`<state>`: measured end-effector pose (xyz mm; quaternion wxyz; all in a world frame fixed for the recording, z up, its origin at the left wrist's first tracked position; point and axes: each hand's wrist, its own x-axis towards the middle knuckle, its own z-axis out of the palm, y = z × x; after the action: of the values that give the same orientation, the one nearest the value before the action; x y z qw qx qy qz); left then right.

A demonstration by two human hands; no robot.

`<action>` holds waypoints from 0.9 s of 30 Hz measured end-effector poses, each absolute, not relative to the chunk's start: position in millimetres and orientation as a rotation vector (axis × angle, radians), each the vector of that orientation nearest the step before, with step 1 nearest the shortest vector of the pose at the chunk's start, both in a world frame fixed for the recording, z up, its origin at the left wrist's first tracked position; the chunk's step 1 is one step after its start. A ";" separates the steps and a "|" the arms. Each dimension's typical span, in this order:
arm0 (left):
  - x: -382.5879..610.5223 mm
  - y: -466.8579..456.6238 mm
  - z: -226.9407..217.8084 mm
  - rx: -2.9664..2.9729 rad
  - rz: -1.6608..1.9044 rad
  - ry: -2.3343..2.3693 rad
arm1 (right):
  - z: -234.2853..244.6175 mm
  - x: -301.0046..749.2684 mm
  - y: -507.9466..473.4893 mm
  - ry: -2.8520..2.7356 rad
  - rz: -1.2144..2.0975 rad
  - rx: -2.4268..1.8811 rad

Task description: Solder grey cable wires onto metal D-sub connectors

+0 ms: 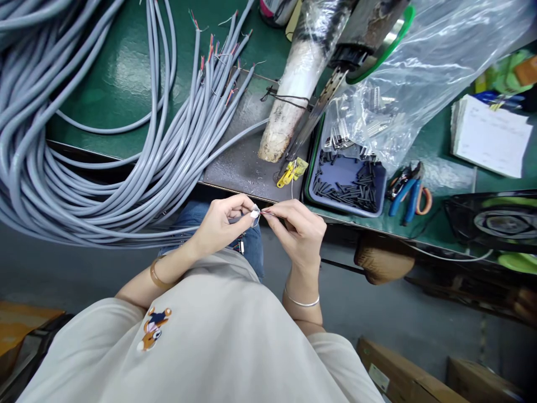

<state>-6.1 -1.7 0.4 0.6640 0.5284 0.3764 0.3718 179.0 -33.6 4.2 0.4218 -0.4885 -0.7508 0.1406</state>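
Observation:
In front of my waist, the fingers of my left hand (226,221) are closed in a pinch round the end of a grey cable (255,210). My right hand (298,228) pinches the thin coloured wires (267,212) that come out of that end. The two hands nearly meet, fingertip to fingertip. A large bundle of grey cables (168,162) lies to the left, many with stripped ends and coloured wires showing. Just beyond my right hand, a small yellow piece (289,173) with a thin wire sits at the table's edge. The exact grip on the wires is too small to make out.
A white, stained tube (289,95) points toward me over a metal plate (239,168). A blue-purple tray (380,193) holds black tube pieces, with a plastic bag (440,56) over its back. Pliers (409,196), a paper pad (490,134) and a black fan-like object (499,221) are right.

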 end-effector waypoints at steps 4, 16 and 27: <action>-4.8 -0.2 1.2 1.177 0.849 0.866 | 4.9 177.2 -34.3 -1.797 0.438 -1.218; -4.3 3.7 6.0 1.049 0.837 0.797 | 1.5 171.3 -32.8 -1.472 0.855 -1.270; -2.8 3.4 5.7 1.016 0.819 0.812 | 0.8 167.0 -31.8 -1.385 0.899 -1.324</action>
<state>-2.8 3.4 5.7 0.7190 0.4594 0.3670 0.3706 167.0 -31.8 0.8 0.4905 -0.5452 -0.5702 0.3703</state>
